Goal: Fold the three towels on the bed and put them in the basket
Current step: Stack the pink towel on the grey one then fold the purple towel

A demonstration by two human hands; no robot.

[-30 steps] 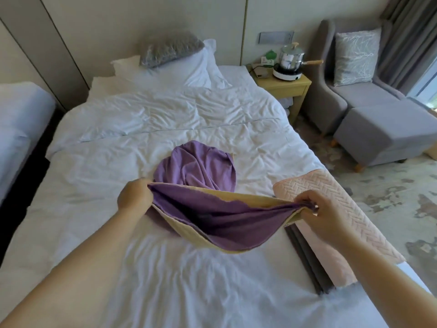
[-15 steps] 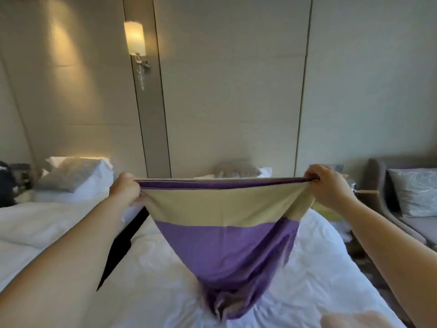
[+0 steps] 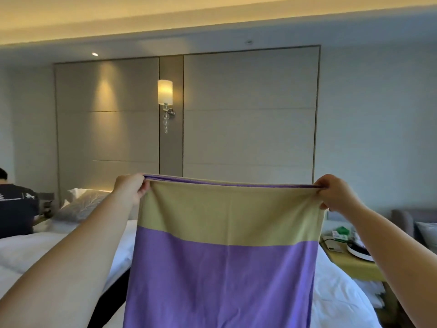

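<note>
I hold the towel (image 3: pixel 224 268) up in front of me by its top edge, one corner in each hand, arms stretched forward. My left hand (image 3: pixel 131 189) pinches the left corner, fingers (image 3: pixel 143 190) curled tight onto the cloth, and my right hand (image 3: pixel 335 196) grips the right corner the same way, its fingers closed on the bunched fabric. The top edge runs nearly level and taut between my two hands, and along it a thin purple hem shows, so the cloth seems doubled there. Below the edge the towel hangs flat: a yellow-green band across the top and plain purple beneath, running out of the bottom of the view, so I cannot tell whether its lower end touches the bed (image 3: pixel 338 292). The white bed lies behind and under the hanging cloth. A second bed (image 3: pixel 35 247) stands to the left with a grey patterned pillow (image 3: pixel 82 204) at its head, and a person in a dark shirt (image 3: pixel 16 209) sits at the far left edge. On the right a yellow desk (image 3: pixel 354 263) beside the bed carries a round white appliance base (image 3: pixel 359 250), partly hidden by my right forearm, and a green and white box (image 3: pixel 340 233). Past it is a grey armchair (image 3: pixel 406 218). A lit wall lamp (image 3: pixel 165 92) hangs on the panelled wall above.
</note>
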